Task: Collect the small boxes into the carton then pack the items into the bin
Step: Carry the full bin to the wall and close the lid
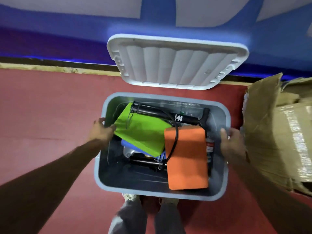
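- Our left hand (101,130) curls its fingers over the left rim of the bin (131,181); our right hand (233,141) grips the right rim.
- Inside the bin: green pouch (143,132), orange foam block (185,157), black pump (179,116).
- The carton (273,132) stands just right of the bin.

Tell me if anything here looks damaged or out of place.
Yes. The cardboard carton on the right is torn and crumpled, its flaps ragged. The lid is off the bin and leans against the wall behind it. Inside, the green bag lies tilted, one corner up at the left rim.
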Demonstrator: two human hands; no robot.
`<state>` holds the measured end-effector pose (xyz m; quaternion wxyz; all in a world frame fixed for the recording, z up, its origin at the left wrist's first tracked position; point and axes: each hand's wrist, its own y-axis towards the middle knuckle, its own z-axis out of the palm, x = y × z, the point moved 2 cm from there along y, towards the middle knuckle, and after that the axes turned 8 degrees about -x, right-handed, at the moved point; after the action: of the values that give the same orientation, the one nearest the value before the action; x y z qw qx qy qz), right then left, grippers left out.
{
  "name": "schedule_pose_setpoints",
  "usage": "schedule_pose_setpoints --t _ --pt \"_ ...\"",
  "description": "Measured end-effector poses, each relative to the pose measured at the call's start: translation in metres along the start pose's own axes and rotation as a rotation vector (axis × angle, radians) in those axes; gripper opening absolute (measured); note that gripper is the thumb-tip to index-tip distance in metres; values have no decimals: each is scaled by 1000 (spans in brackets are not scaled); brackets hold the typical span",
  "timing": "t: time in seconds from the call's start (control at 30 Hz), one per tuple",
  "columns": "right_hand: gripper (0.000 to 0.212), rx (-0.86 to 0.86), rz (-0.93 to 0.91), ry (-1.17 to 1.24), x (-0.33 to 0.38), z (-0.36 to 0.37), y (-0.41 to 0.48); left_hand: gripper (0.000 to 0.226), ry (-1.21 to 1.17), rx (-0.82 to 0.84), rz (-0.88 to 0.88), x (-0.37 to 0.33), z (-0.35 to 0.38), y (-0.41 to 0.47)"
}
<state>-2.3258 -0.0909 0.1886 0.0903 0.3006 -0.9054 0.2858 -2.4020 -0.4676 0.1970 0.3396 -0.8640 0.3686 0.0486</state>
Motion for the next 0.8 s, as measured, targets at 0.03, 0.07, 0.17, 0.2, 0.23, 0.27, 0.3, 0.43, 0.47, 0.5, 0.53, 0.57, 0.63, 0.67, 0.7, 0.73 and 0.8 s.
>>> schedule_pose_setpoints --t 0.03,0.07,0.17,0.2,0.23,0.27,0.3,0.43,0.47,0.5,0.53,0.57,0.63,0.67,0.7,0.73,0.8 --pt "48 2 -104 -23 26 -7 5 42 -1 9 72 -27 -3 2" --pt "49 14 -197 -53 52 -11 14 40 -4 18 136 -49 -6 6" --pt "50 68 -518 -198 125 -18 34 49 29 42 325 -113 -15 26" --pt "50 57 -613 -220 146 -20 41 52 59 33 391 -132 -18 34" --pt "50 35 -685 -257 167 -22 48 54 96 15 468 -149 -20 42" --pt "52 10 -747 -290 186 -24 54 55 140 -10 556 -166 -21 49" --pt "54 -19 -792 -320 203 -25 61 57 191 -38 641 -183 -22 53" --pt "63 -43 -944 -524 246 -13 87 63 424 -25 773 -223 -12 83" --pt "65 -20 -948 -579 250 -7 94 65 447 24 750 -224 -7 92" --pt "67 -1 -929 -614 252 0 100 66 438 53 725 -225 -3 99" --pt "68 6 -901 -621 252 8 104 65 416 49 716 -225 -1 105" --pt "68 -12 -878 -598 250 14 108 61 408 11 736 -223 1 110" --pt "62 -127 -907 -547 245 22 107 51 472 -95 807 -218 3 114" --pt "56 -197 -921 -534 242 23 103 47 511 -108 822 -213 4 112" --pt "50 -240 -921 -525 238 25 98 47 548 -83 818 -205 7 109" --pt "45 -244 -918 -523 232 26 91 47 580 -53 808 -194 10 105" --pt "40 -180 -905 -517 216 31 79 47 602 -38 810 -165 18 93"
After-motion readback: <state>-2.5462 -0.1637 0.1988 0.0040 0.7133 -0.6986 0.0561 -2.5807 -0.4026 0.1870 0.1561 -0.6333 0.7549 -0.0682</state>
